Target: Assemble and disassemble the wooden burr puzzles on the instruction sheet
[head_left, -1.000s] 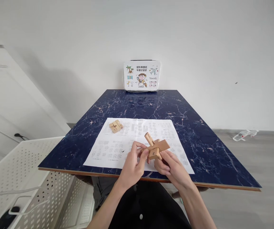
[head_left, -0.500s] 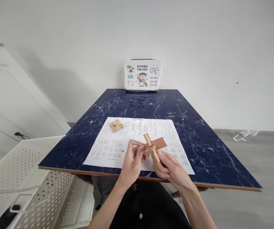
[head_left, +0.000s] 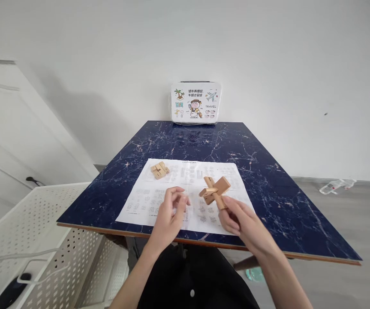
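The right hand (head_left: 238, 216) grips a wooden assembly (head_left: 215, 192), pinching the near end of one of its rods between thumb and fingers. The rest of the assembly projects from the fingertips toward the far left, so that most of it lies beyond and to the left of the hand. In it, several wooden pieces cross at a middle joint: one rod end points far and left, a flat-faced piece angles to the far right, and another end points left. The assembly is held above the right half of a printed paper sheet (head_left: 194, 223).

The left hand (head_left: 172, 212) is partly open, its fingers loosely curled and its thumb apart from them. It is over the near middle of the sheet, to the left of the assembly and separated from it by a clear gap.

A second, compact wooden block (head_left: 160, 170) rests on the far left part of the sheet, beyond the left hand and well apart from the assembly. The sheet lies on the near half of a dark blue marbled bench (head_left: 197, 143). At the bench's far edge, a white case (head_left: 196, 103) with cartoon pictures stands against the wall.
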`<state>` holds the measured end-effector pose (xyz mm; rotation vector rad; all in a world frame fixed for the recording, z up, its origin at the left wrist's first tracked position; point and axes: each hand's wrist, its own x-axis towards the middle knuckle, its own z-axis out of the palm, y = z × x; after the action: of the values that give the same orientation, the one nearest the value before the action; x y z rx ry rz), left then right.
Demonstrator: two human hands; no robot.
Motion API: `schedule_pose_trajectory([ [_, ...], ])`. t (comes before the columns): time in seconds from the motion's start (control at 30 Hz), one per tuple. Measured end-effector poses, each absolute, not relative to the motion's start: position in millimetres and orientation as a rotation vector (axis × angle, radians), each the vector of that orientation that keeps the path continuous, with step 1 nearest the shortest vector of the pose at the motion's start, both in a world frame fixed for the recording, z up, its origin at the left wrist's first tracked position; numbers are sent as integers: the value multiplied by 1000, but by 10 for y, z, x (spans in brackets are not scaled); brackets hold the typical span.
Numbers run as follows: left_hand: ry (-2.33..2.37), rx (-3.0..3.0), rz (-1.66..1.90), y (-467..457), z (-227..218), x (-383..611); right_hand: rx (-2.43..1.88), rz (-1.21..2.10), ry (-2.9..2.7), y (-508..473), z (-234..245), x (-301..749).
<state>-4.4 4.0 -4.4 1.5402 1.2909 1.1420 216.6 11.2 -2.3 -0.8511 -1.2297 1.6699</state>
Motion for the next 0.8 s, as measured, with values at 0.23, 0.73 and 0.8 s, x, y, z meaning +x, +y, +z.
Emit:
schedule_pose_trajectory([
  [0.23,1723,1916,1084,177,-39,-616,-1220,1309,-1399,724,71,2749],
  [0.73,1899,2436,651,1396,-140,-1090,-1899,560,-1731,1496,-263,3319],
  [0.8,1885,2458,655,1429,-162,-1069,-1923,529,-1753,1480,-243,3298],
])
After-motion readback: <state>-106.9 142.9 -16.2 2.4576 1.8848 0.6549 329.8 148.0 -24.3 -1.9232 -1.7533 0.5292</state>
